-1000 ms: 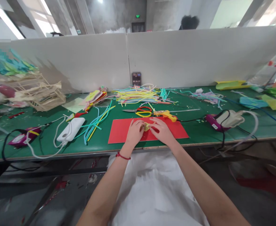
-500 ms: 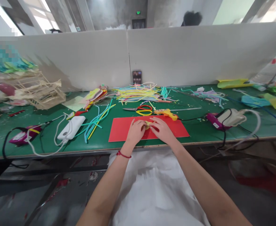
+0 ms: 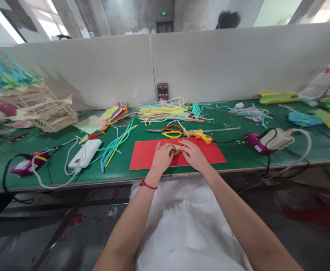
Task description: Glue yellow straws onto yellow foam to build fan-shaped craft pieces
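Observation:
Over a red board [image 3: 142,158] on the green table, my left hand [image 3: 163,156] and my right hand [image 3: 192,153] meet at a small yellow piece [image 3: 177,148]. Each hand pinches one side of it between thumb and fingers, and the fingers hide much of it. Its exact kind is too small to make out. Just beyond the board lie scissors [image 3: 167,131] with red and yellow handles. A yellow glue gun [image 3: 200,135] rests at the board's far edge, its black cord running right.
Behind the scissors spreads a pile of coloured strips [image 3: 165,113]. To the left are a white power bank [image 3: 85,153] with cables, loose blue and yellow strips [image 3: 117,145] and a purple box [image 3: 29,163]. Another purple box [image 3: 259,145] sits right. A white partition [image 3: 210,64] closes the back.
Both hands keep their pinch on the yellow piece in nearly the same spot. The view has shifted very slightly; nothing else has visibly moved.

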`<state>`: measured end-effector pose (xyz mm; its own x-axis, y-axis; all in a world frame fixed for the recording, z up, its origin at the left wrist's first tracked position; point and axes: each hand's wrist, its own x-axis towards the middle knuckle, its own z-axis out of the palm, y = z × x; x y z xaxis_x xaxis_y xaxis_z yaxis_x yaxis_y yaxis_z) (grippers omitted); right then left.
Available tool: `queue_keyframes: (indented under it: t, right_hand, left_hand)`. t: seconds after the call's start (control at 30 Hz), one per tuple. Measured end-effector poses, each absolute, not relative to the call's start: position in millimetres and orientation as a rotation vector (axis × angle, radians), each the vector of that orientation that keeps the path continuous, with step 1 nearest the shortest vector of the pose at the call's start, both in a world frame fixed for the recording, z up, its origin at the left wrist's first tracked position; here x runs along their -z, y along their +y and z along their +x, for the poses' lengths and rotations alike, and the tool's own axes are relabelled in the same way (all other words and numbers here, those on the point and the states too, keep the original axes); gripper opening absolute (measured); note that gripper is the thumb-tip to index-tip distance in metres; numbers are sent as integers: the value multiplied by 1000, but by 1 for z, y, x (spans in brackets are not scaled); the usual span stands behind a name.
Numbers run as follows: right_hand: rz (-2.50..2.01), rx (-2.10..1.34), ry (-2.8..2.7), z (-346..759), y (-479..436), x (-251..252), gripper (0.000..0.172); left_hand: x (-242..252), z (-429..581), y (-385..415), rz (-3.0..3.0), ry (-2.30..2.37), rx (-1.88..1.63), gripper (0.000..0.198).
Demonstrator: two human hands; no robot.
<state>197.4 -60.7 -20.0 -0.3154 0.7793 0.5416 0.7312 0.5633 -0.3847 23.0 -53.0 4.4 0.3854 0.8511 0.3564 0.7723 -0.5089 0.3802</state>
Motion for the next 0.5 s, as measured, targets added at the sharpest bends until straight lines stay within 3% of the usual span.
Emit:
queue_keyframes:
  t: [0.5]
  right_hand:
    - [-1197, -73, -2094, 197, -61, 21, 32]
  left_hand:
    - [-2, 23, -52, 2491, 1484, -772, 25]
